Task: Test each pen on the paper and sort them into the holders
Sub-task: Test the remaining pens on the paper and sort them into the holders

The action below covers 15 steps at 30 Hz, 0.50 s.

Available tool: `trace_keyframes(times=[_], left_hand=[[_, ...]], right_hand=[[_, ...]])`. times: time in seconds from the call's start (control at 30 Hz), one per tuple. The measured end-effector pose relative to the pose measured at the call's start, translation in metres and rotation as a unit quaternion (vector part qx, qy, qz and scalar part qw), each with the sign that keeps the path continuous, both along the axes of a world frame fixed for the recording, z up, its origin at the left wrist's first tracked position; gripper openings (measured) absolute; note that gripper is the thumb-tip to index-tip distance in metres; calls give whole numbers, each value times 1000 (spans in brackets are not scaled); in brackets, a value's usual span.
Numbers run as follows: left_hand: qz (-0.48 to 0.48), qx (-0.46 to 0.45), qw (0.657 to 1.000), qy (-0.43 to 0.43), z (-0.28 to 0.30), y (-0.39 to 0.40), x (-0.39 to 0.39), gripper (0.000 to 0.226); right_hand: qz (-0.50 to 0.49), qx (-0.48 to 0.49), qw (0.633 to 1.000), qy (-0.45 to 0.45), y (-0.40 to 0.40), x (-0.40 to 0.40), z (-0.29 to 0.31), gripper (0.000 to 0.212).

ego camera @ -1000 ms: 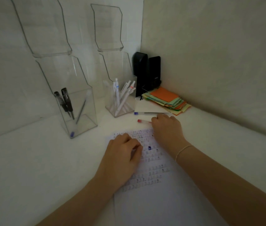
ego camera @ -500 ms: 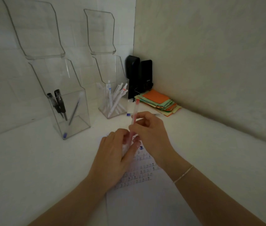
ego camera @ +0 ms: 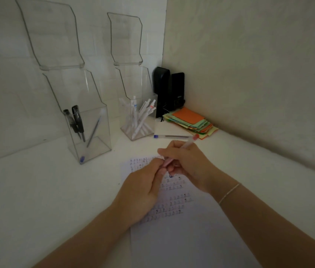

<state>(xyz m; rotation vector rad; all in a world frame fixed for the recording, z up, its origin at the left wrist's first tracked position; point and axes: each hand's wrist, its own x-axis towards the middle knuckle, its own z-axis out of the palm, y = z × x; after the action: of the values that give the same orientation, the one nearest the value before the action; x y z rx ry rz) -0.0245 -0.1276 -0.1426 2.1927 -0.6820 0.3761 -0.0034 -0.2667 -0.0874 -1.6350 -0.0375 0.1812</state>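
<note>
with the right hand [ego camera: 188, 161] curled round the red pen [ego camera: 186, 147] above the paper [ego camera: 191, 238] and the left hand [ego camera: 143, 188] pinching its lower end, pull the cap straight off, then bring the tip down onto a blank patch.

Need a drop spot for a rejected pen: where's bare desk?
Bare: desk left of the paper, in front of the left holder; also right of the right hand. Crowded: back corner, between right holder and coloured notes.
</note>
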Motion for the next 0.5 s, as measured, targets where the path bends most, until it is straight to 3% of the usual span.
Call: trace_keyframes(times=[0.23,0.37,0.5], left_hand=[[-9,-19,1000,-23,1,2,3,26],[71,-29,997,12,-2,11,11,44],[84,63,994,-12,-6,13,10,30]], right_hand=[[11,13,999,-27,-12,-8,12,25],[-63,76,994,-47,-29,-15,20,27],[-111,101,988,-42,-47,-28,23,3]])
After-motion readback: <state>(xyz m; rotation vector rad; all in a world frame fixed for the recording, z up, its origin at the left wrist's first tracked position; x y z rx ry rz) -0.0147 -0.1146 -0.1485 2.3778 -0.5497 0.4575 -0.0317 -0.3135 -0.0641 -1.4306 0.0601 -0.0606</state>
